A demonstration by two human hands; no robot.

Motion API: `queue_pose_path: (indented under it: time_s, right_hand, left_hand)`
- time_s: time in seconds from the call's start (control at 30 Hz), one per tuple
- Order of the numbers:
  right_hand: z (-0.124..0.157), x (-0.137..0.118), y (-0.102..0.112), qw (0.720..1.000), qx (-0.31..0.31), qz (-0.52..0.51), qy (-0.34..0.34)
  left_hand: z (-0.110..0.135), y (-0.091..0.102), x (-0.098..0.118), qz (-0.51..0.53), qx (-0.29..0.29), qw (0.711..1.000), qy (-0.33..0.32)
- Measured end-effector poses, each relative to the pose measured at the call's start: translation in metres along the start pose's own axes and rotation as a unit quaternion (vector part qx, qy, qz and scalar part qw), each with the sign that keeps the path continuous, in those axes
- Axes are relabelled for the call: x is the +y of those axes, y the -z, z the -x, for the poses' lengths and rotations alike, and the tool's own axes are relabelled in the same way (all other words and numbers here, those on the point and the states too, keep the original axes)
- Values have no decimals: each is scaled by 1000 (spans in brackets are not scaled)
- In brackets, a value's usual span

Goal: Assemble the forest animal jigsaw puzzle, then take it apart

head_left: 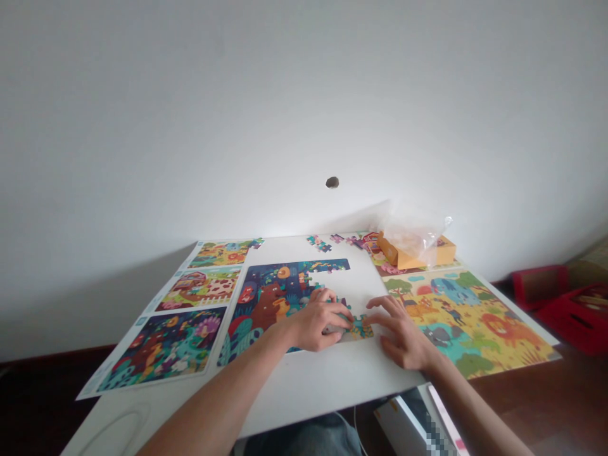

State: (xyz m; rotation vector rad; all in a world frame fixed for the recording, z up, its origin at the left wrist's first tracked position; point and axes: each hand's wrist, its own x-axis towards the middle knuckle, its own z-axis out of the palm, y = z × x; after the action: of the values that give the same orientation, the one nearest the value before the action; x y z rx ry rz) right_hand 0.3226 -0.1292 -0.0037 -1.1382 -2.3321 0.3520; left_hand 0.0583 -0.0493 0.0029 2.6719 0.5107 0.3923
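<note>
Forearms extend, right fingers spread, left fingers on a puzzle, grip unclear, bag atop box.

Soft diffuse light, grey shadows on wall

The head view is looking forward and down at the nearby table. The wall is filling the frame's upper half.

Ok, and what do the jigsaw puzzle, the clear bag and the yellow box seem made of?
Jigsaw puzzle: probably printed cardboard, from its thin interlocking pieces and colored picture; finish hard to judge. Clear bag: likely thin, glossy plastic film, being see-through with crinkled highlights. Yellow box: perhaps matte card, from its flat, low-shine sides.
</note>
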Motion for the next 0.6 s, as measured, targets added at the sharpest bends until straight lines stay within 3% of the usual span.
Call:
queue_pose_path:
  time_s: [0.6]
  right_hand:
    - [2, 5, -7, 999, 27, 37, 1]
  left_hand:
    - [1, -3, -7, 24, 14, 1000, -13]
